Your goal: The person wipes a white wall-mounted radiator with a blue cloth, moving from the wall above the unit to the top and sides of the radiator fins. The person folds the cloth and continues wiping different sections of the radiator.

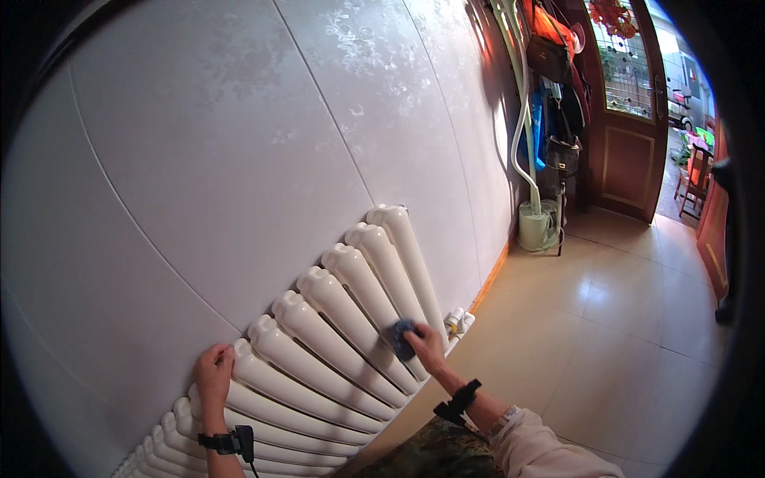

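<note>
A white column radiator (334, 343) stands against the wall in front of me. In my right hand (427, 346) is a dark blue cloth (401, 339), bunched up and slightly blurred. The cloth lies against the front of the columns, in the lower part near the radiator's right end. My left hand (212, 367) is at the top of the radiator, its fingers curled over the upper end of a column; the fingertips are partly hidden. Black straps circle both my wrists.
White pipe fittings with a valve (457, 322) stick out at the radiator's lower right. Beyond are a pale green bucket (538, 227), a walking stick (560, 221) and hanging bags (562, 155). A brown door (627, 161) stands open onto a yard. Glossy tiles cover the floor (586, 334).
</note>
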The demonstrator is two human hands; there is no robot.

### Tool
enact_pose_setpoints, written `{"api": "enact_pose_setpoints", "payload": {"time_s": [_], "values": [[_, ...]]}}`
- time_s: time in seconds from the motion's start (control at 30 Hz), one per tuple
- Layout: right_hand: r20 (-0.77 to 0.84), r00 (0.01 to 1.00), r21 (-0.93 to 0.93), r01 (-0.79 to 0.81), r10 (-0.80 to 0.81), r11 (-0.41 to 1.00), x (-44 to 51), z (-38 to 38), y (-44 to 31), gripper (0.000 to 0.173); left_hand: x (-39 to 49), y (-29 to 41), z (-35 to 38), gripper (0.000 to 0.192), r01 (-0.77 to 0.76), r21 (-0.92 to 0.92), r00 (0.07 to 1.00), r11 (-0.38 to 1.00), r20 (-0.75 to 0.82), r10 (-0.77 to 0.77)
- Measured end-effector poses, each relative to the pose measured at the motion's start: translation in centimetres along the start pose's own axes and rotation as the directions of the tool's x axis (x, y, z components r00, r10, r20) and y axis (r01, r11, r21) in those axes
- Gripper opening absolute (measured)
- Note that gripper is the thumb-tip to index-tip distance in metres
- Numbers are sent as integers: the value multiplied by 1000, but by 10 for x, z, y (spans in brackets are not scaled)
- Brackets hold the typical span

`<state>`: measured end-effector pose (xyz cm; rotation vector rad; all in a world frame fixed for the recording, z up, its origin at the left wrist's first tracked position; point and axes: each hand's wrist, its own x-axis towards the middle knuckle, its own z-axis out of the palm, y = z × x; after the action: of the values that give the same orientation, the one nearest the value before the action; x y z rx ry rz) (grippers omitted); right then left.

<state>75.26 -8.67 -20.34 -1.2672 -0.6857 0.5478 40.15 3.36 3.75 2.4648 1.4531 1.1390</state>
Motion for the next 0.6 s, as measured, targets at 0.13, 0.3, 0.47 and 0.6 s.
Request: {"api": "enact_pose_setpoints", "payload": {"time_s": [0.13,0.3,0.47,0.6], "values": [[-82,958,41,280,-276,959,42,19,-92,33,-2,-1,-1,22,76,-96,997,992,7,-76],[-161,711,-235,646,-685,726,63,54,-121,29,-3,0,-1,20,-10,-89,998,996,-64,5],[-176,863,-203,438,-473,876,51,54,-52,17,-3,1,0,22,26,-80,998,996,-54,-31],[-278,843,-194,420,-460,887,37,50,9,15,-3,2,0,26,36,-108,997,994,-65,-43]]}}
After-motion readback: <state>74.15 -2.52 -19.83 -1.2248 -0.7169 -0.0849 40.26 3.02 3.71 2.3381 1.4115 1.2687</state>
